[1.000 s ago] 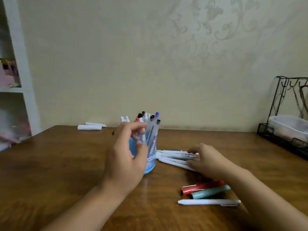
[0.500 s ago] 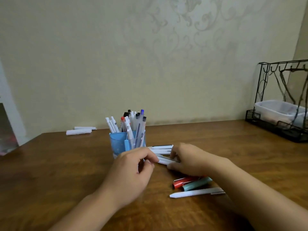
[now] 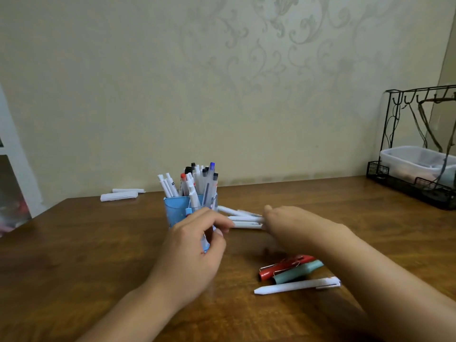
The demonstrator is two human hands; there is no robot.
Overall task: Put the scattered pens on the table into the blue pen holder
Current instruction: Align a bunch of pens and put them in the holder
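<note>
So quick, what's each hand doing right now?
Left hand: fingers curled, seemingly pinching a white pen.
Right hand: closing over the white pens; grip cannot be told.

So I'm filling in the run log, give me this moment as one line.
stage: gathering | right hand: on white pens | left hand: by blue pen holder | loose: red pen

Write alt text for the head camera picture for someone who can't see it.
Two bare hands, left hand and right hand, reach for white pens lying beside a blue pen holder full of pens on a wooden table. Nearer lie a red pen, a teal pen and a white pen.
</note>
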